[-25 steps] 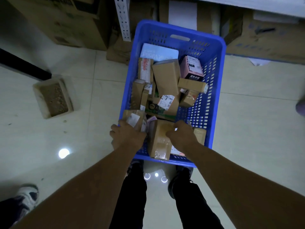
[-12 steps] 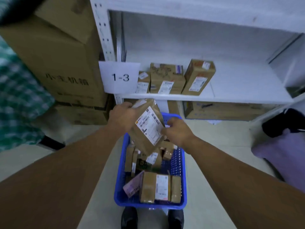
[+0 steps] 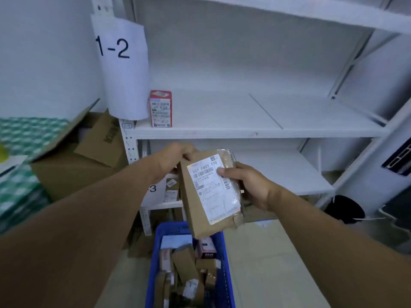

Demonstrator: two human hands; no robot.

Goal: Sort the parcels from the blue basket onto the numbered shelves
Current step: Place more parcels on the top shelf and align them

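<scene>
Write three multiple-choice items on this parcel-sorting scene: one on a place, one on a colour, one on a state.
1. Where does the small red-and-white box stand?
A. On the white shelf, beside the paper sign marked 1-2
B. On the floor tiles
C. Inside the open carton

2. What colour is the slotted plastic basket of parcels?
A. Green
B. Blue
C. Red

3. How is the flat brown cardboard parcel with the white label held?
A. Lying on a shelf
B. By one hand alone
C. By the left hand and right hand together

Answers:
1 A, it stands at the shelf's left end next to the sign.
2 B, its walls are blue.
3 C, each hand grips an edge of it.
</scene>
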